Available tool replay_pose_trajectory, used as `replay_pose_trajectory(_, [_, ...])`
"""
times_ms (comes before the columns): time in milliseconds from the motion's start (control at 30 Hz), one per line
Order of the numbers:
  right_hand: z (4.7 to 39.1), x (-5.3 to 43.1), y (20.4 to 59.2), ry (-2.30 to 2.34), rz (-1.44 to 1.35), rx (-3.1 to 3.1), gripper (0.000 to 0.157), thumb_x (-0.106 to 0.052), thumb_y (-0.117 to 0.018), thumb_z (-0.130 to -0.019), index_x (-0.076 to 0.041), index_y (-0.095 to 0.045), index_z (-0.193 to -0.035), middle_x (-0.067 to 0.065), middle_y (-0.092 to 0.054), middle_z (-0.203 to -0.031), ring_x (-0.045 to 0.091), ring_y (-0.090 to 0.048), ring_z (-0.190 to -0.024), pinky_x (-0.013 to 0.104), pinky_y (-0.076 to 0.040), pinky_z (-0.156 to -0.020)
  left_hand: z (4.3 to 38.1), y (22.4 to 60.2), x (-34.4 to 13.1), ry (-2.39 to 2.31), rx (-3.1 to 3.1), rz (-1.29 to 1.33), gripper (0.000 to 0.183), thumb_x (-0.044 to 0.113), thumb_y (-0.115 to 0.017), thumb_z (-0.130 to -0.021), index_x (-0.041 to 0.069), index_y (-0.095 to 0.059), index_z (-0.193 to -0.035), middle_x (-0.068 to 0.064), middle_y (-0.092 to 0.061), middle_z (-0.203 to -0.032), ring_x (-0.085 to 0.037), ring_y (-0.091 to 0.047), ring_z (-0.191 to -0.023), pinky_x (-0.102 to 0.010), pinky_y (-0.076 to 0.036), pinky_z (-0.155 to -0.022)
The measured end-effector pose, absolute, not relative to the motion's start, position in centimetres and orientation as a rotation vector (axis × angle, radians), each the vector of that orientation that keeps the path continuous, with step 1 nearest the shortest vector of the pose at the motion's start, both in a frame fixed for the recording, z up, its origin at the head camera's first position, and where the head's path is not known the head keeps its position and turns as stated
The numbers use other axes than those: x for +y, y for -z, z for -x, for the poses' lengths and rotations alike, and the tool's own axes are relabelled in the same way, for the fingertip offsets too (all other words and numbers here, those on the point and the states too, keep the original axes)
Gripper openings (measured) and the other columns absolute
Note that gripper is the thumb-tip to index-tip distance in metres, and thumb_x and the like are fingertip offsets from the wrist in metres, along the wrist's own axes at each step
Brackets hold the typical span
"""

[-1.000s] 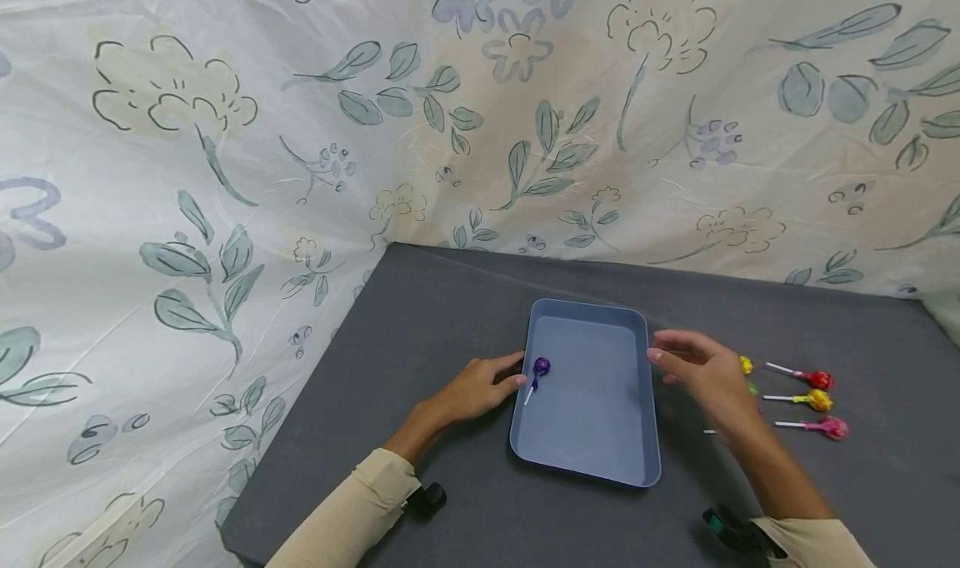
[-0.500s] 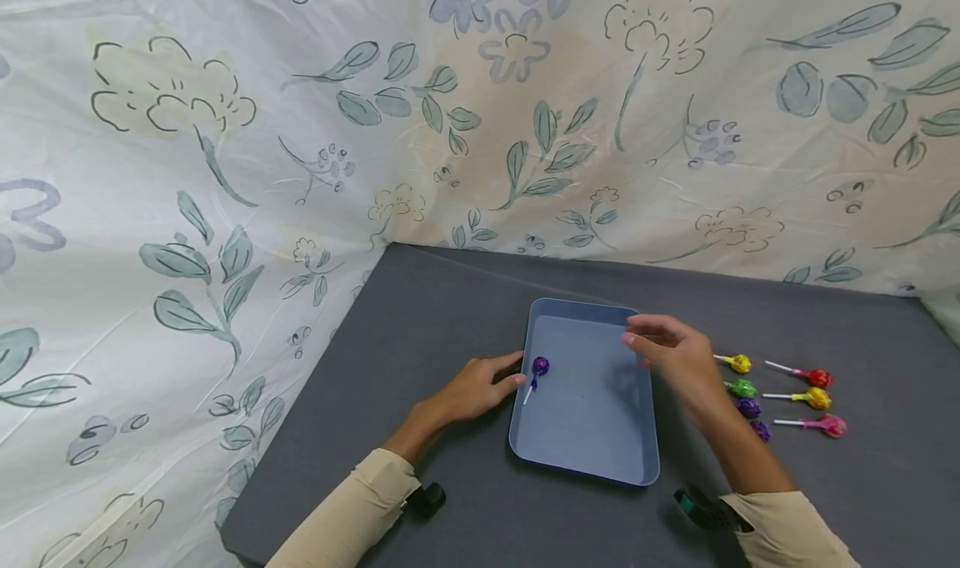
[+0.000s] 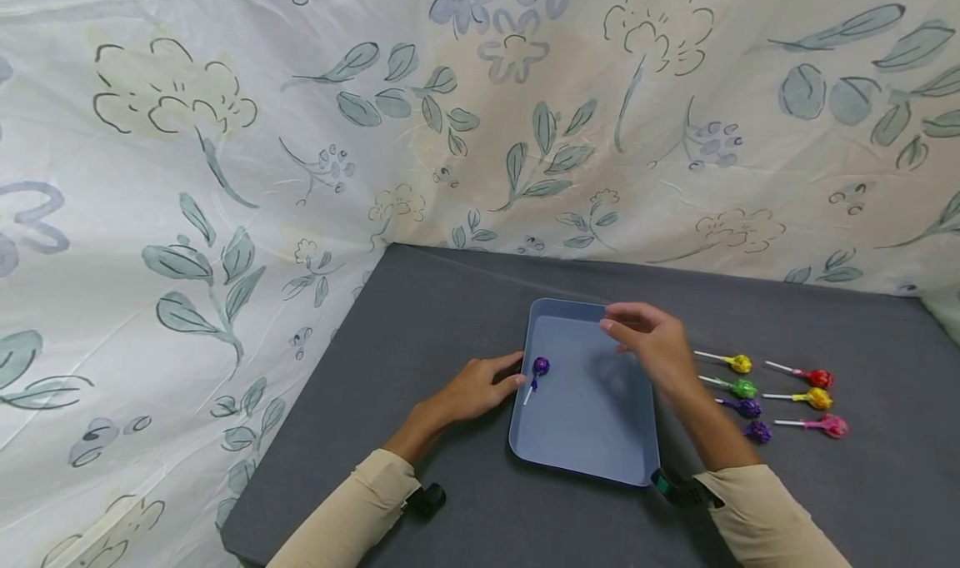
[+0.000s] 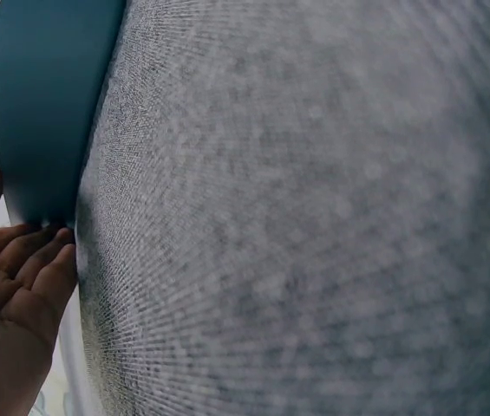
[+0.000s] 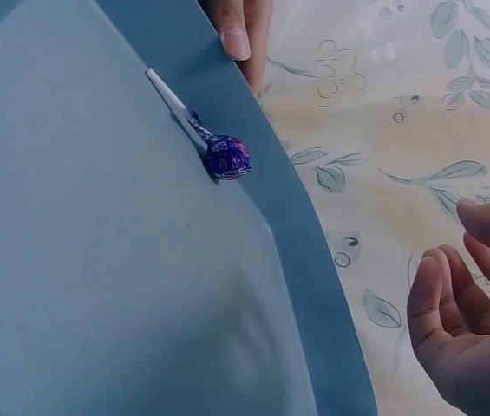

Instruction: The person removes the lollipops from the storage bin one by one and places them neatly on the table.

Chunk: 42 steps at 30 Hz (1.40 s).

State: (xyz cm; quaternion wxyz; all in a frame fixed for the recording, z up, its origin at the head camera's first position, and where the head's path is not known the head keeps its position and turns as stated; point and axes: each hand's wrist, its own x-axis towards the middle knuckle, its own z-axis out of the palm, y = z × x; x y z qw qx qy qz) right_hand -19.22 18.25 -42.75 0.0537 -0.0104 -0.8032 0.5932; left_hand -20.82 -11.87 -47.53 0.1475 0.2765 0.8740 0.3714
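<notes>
A purple-wrapped lollipop [image 3: 541,366] lies near the left wall inside a blue tray [image 3: 585,468], its white stick pointing toward the front. My left hand [image 3: 474,389] holds the tray's left side, with the thumb [image 5: 237,43] at the rim and the fingers [image 4: 52,269] against the outer wall. Above the tray's far right part hovers my right hand [image 3: 651,343]. Its fingers are loosely bent, the thumb stands apart from them, and nothing is between them in the right wrist view.
Right of the tray, lollipops lie in two columns on the dark grey table [image 3: 435,310]. Yellow [image 3: 740,363], green [image 3: 742,387] and purple [image 3: 747,409] ones are nearer; red [image 3: 821,378], yellow [image 3: 817,398] and pink [image 3: 832,426] ones lie farther right. Floral cloth [image 3: 315,218] hangs behind.
My right hand has moved left from beside the tray's right rim to over the tray, uncovering the nearer lollipops. The left hand, tray and lollipop in it stay put.
</notes>
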Motion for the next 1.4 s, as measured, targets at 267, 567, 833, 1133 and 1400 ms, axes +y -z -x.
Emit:
replay_pose_trajectory(267, [20.6,17.3,43.5,-1.812,-0.043,-2.443,0.041,-0.032,-0.076,-0.101,-0.002,-0.071,-0.128,0.011,-0.071,-0.118,0.010,-0.069,-0.097,0.024,-0.060,-0.078,20.8,47.5,-11.9,-1.069,2.511,-0.786,0.058,0.039,-0.055,-0.111,0.010,-0.046,-0.161,-0.010,-0.051,-0.160,-0.027,-0.049,-0.148,-0.048,-0.040,-0.122])
replay_pose_trajectory(567, [21.9,16.2,44.5,-1.849,-0.147,-2.495,0.038,-0.024,-0.077,-0.100,0.000,-0.070,-0.130,0.020,-0.071,-0.123,0.007,-0.070,-0.097,0.032,-0.062,-0.081,20.8,47.5,-11.9,-1.086,2.503,-0.781,0.058,0.039,-0.055,-0.111,0.010,-0.047,-0.161,-0.010,-0.052,-0.160,-0.026,-0.050,-0.147,-0.047,-0.040,-0.122])
replay_pose_trajectory(833, [22.7,15.0,45.1,-1.870,-0.168,-2.582,0.041,-0.020,-0.078,-0.099,0.000,-0.069,-0.134,0.020,-0.072,-0.128,0.017,-0.073,-0.103,0.047,-0.062,-0.088,20.7,47.5,-11.9,-1.105,2.493,-0.772,0.057,0.037,-0.055,-0.112,0.008,-0.048,-0.160,-0.011,-0.053,-0.159,-0.027,-0.053,-0.145,-0.048,-0.041,-0.121])
replay_pose_trajectory(1133, [22.6,14.3,45.2,-1.888,-0.206,-2.672,0.048,-0.024,-0.081,-0.097,-0.001,-0.068,-0.136,0.021,-0.070,-0.133,0.031,-0.071,-0.115,0.048,-0.062,-0.090,20.6,47.5,-12.1,-1.104,2.494,-0.781,0.057,0.037,-0.055,-0.112,0.009,-0.047,-0.160,-0.011,-0.054,-0.158,-0.026,-0.054,-0.144,-0.048,-0.042,-0.121])
replay_pose_trajectory(1400, [22.7,13.6,45.6,-1.854,-0.253,-2.769,0.042,-0.018,-0.080,-0.096,-0.005,-0.070,-0.134,0.016,-0.072,-0.133,0.029,-0.073,-0.112,0.047,-0.061,-0.092,20.7,47.7,-12.2,-1.119,2.489,-0.794,0.056,0.037,-0.054,-0.112,0.008,-0.048,-0.160,-0.011,-0.054,-0.158,-0.025,-0.053,-0.144,-0.048,-0.042,-0.121])
